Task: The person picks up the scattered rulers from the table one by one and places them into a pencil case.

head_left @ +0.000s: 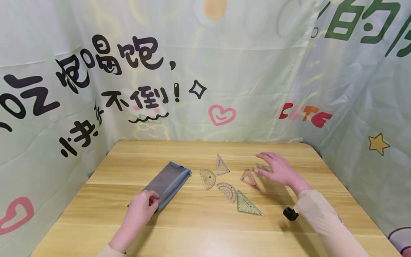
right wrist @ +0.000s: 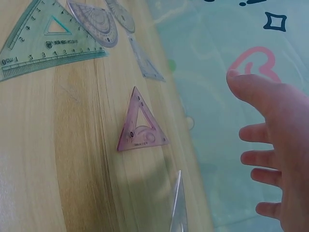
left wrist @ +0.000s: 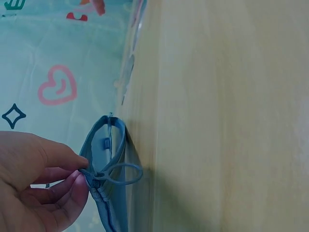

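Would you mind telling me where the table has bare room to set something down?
The near edge of the table, between the two forearms, is bare, as is the far strip along the cloth backdrop. The left side beyond the blue pouch is free too. The middle is crowded with set squares and protractors, up to the right hand.

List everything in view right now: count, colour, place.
table: 1, light wood, walled by the backdrop.
pouch: 1, grey with blue edging, left of centre; its blue zipper pull is at the near end.
protractors: 2, clear, mid-table; the second lies nearer.
green set square: 1, near side of the group.
pink set square: 1, beside the right hand.
clear set squares: 2, one far of the protractors, one under the right hand's fingers.
backdrop: 1, pale green, printed, behind and at both sides.
left hand: pinches the zipper pull.
right hand: fingers spread over the far clear set square.
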`<state>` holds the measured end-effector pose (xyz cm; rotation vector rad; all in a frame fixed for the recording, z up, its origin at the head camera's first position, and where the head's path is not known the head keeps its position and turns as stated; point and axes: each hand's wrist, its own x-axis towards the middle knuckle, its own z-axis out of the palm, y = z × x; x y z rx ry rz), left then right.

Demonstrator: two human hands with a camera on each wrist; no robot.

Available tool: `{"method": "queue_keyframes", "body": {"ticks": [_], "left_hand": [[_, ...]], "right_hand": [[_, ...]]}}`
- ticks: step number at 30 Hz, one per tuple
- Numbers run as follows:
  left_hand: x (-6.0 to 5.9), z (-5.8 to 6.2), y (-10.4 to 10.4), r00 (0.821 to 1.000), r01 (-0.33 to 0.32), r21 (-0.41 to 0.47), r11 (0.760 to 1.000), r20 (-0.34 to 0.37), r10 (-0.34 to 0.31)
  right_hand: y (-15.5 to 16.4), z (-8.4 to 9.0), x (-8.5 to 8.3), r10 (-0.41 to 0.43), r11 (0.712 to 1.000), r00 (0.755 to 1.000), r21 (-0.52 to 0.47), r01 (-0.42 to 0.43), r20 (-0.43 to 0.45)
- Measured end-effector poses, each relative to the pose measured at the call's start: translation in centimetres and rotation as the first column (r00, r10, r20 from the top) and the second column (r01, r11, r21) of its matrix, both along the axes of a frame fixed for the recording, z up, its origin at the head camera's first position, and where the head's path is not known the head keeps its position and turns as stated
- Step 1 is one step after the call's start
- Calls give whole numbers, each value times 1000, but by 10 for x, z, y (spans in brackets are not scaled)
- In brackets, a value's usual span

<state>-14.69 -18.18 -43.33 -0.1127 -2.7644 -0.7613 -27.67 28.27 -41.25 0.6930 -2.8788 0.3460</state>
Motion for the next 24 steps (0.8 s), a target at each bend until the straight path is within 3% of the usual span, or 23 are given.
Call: {"method": "queue_keyframes", "body": {"ticks": [6,15,24], "left_hand": [[-2,6,1,1000,-8,20,1000,12,7],[-1,5,-10,996,-37,138,990,85,25],[1,7,-21,997,-66,179,982,51,58]], "right_hand": [[0,3,0,6,1000,1000,-13,-5,8],[-2,3,2,-11,999,999,-34,12,34],[-1,-3,-3,-18,997,998,-68,22,60]]}}
